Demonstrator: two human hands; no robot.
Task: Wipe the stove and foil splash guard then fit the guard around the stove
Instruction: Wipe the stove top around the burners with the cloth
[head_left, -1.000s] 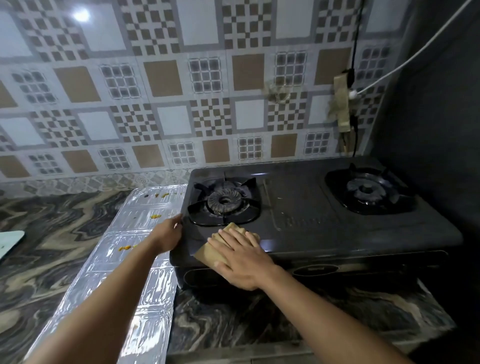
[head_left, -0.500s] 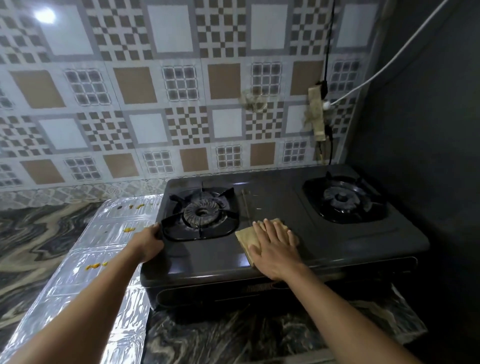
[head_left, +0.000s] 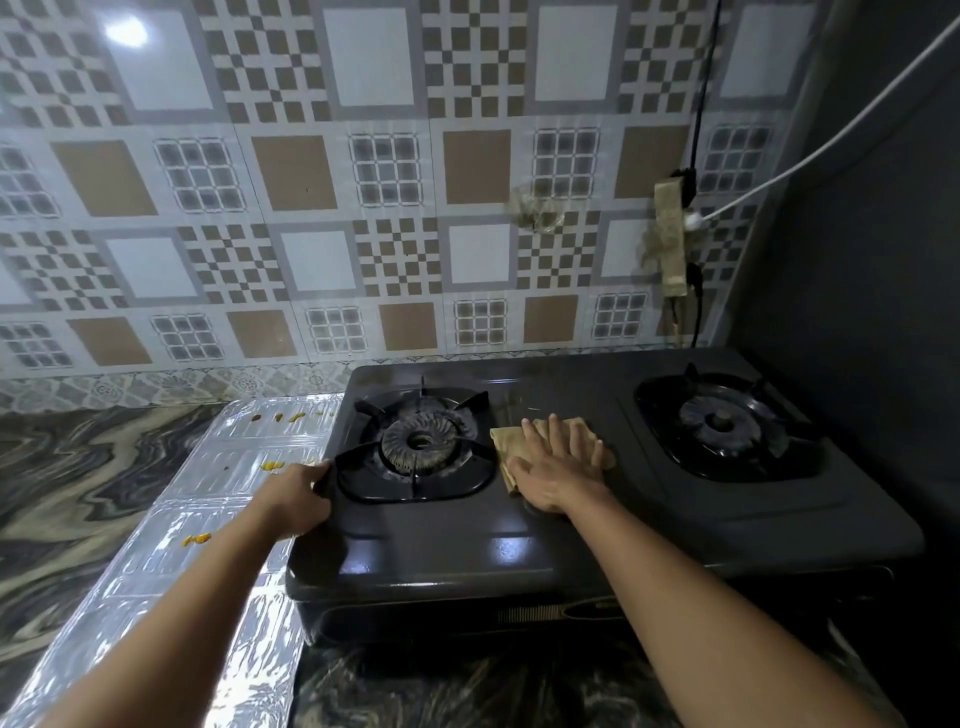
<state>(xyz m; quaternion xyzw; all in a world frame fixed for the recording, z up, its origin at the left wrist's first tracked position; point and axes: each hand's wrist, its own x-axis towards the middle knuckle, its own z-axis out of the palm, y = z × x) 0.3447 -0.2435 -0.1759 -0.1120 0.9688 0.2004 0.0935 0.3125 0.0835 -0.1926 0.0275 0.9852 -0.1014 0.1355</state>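
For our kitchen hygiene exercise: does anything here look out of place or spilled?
The foil splash guard lies flat left of the stove, not standing around it, with orange bits spattered on it.

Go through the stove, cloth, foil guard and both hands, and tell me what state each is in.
Black two-burner gas stove: no flame showing.
Tan cloth: flat on the stove's middle.
Silver foil splash guard: lying flat beside the stove, yellow crumbs on it.
Left hand: grips the stove's left edge.
Right hand: flat, pressing the cloth.
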